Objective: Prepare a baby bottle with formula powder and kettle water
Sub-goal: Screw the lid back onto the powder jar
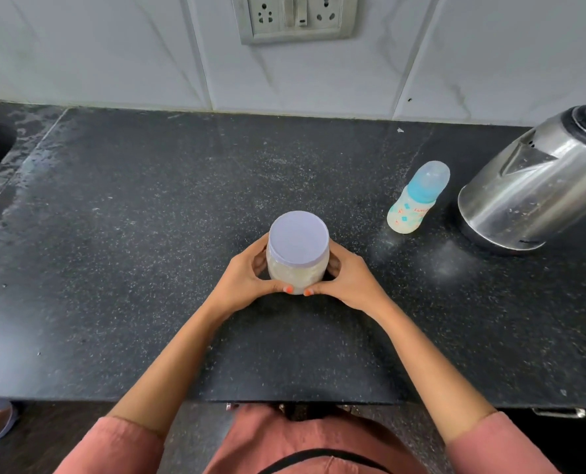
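- Head view: formula jar (297, 268) upright on table (141, 241), long axis vertical, lilac lid (298, 238) on top, well left of kettle (538, 189).
- Baby bottle (416, 200) upright, capped, just left of kettle.
- Grip: left hand (242, 277) and right hand (349, 280) curl round the jar's sides, thumbs on its near face.

Both forearms reach forward out of pink sleeves (123, 446) and angle in toward each other. The left hand (242, 273) and right hand (349, 278) clasp opposite sides of the formula jar (296, 268), fingers curled round it. The thumbs come together at its near side, tips almost touching.
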A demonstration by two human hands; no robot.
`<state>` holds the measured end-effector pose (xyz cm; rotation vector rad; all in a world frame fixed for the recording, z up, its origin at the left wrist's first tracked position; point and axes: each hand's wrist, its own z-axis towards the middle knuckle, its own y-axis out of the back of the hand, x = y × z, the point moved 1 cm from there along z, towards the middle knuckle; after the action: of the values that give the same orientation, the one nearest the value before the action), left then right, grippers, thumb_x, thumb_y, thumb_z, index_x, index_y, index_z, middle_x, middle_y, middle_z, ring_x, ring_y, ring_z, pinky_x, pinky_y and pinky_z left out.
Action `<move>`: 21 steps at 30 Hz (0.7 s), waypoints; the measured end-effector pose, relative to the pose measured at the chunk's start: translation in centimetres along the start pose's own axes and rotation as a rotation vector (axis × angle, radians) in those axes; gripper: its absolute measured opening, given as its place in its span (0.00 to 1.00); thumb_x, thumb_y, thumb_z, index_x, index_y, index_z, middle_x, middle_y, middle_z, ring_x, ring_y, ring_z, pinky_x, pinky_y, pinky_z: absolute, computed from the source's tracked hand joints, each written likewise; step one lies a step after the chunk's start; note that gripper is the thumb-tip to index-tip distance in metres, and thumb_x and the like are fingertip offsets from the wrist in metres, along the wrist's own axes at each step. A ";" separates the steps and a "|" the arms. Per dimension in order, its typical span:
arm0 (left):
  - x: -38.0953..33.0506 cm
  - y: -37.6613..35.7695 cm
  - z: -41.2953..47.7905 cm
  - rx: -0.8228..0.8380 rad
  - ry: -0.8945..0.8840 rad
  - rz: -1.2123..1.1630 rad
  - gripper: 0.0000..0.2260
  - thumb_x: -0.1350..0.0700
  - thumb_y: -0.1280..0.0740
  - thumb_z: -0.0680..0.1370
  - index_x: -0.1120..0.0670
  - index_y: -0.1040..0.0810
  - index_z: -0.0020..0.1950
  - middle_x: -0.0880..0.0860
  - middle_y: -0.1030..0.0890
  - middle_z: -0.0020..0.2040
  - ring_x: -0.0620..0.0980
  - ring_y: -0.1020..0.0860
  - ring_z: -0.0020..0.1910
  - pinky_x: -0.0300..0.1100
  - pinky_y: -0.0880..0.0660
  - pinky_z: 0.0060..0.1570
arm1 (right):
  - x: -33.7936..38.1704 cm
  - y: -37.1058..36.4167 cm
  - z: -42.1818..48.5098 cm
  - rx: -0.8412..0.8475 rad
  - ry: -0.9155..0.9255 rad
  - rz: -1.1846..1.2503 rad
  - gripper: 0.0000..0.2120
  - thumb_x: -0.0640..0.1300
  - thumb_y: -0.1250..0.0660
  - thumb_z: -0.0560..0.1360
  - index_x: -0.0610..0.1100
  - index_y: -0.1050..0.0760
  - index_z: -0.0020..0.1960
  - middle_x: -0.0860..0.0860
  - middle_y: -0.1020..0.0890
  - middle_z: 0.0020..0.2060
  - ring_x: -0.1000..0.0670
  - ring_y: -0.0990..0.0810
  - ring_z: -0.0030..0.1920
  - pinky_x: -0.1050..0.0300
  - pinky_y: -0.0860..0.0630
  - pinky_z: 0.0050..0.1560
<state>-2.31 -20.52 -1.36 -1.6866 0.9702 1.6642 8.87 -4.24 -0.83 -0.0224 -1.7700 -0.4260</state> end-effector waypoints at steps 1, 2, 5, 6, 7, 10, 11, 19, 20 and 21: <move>-0.2 0.3 0.9 0.005 -0.003 -0.005 0.39 0.58 0.23 0.60 0.47 0.35 0.67 0.44 0.27 0.65 0.40 0.28 0.64 0.33 0.30 0.61 | 0.3 0.4 0.7 -0.003 0.001 -0.009 0.42 0.33 0.23 0.59 0.52 0.35 0.68 0.62 0.26 0.58 0.59 0.29 0.63 0.70 0.31 0.61; -0.4 0.5 1.8 0.011 -0.005 -0.007 0.39 0.59 0.23 0.60 0.48 0.35 0.68 0.44 0.27 0.65 0.41 0.28 0.65 0.34 0.30 0.61 | 0.5 0.8 1.5 -0.009 0.002 -0.019 0.42 0.33 0.23 0.59 0.52 0.35 0.68 0.64 0.26 0.56 0.60 0.29 0.62 0.72 0.31 0.59; -0.7 1.3 4.5 0.038 -0.007 -0.003 0.38 0.64 0.24 0.63 0.49 0.36 0.68 0.43 0.27 0.64 0.41 0.28 0.64 0.34 0.30 0.60 | 1.1 1.9 3.8 -0.033 0.005 -0.033 0.41 0.33 0.23 0.60 0.49 0.34 0.68 0.62 0.25 0.56 0.58 0.28 0.61 0.70 0.29 0.58; -0.8 1.6 5.3 0.043 -0.008 0.005 0.38 0.66 0.24 0.63 0.50 0.36 0.69 0.44 0.27 0.65 0.40 0.28 0.65 0.34 0.30 0.61 | 1.2 2.2 4.5 -0.038 0.007 -0.037 0.41 0.33 0.23 0.60 0.48 0.35 0.68 0.60 0.25 0.58 0.57 0.28 0.62 0.66 0.29 0.60; -0.9 1.9 6.1 0.045 -0.009 0.016 0.38 0.66 0.24 0.64 0.51 0.37 0.70 0.44 0.27 0.65 0.41 0.28 0.65 0.35 0.30 0.62 | 1.4 2.4 5.2 -0.044 0.006 -0.041 0.41 0.33 0.23 0.60 0.47 0.35 0.69 0.58 0.26 0.59 0.56 0.28 0.62 0.64 0.29 0.62; -1.0 2.6 8.2 0.051 -0.018 0.045 0.39 0.66 0.24 0.64 0.53 0.38 0.71 0.45 0.28 0.66 0.41 0.29 0.65 0.37 0.31 0.64 | 1.7 3.0 7.1 -0.061 -0.002 -0.052 0.42 0.33 0.23 0.60 0.46 0.36 0.70 0.57 0.27 0.60 0.58 0.29 0.61 0.65 0.30 0.61; -1.1 2.9 8.7 0.053 -0.018 0.053 0.39 0.66 0.24 0.64 0.52 0.38 0.71 0.44 0.28 0.65 0.40 0.29 0.65 0.37 0.31 0.64 | 1.8 3.2 7.6 -0.062 -0.003 -0.059 0.41 0.33 0.23 0.60 0.46 0.36 0.70 0.57 0.27 0.60 0.58 0.29 0.62 0.63 0.31 0.62; -1.3 4.0 11.0 0.060 -0.015 0.085 0.38 0.69 0.26 0.66 0.53 0.39 0.71 0.43 0.28 0.64 0.34 0.29 0.62 0.30 0.31 0.60 | 2.2 3.4 10.0 -0.085 0.005 -0.078 0.40 0.34 0.24 0.61 0.44 0.37 0.70 0.49 0.27 0.65 0.55 0.31 0.63 0.57 0.33 0.64; -1.3 4.0 11.1 0.065 -0.015 0.088 0.38 0.70 0.26 0.66 0.53 0.39 0.70 0.43 0.29 0.64 0.33 0.29 0.62 0.29 0.31 0.59 | 2.1 3.4 10.1 -0.087 0.007 -0.083 0.40 0.34 0.24 0.61 0.44 0.37 0.70 0.48 0.27 0.66 0.55 0.31 0.63 0.57 0.33 0.65; -1.3 4.0 11.2 0.070 -0.015 0.096 0.37 0.71 0.27 0.66 0.52 0.39 0.69 0.43 0.29 0.64 0.33 0.29 0.61 0.28 0.31 0.58 | 2.0 3.4 10.2 -0.089 0.007 -0.091 0.40 0.34 0.24 0.62 0.45 0.37 0.70 0.48 0.27 0.66 0.55 0.31 0.63 0.57 0.34 0.64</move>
<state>-11.98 -13.59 -0.39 -1.6028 1.1046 1.6811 -0.39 1.48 0.18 -0.0035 -1.7485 -0.5703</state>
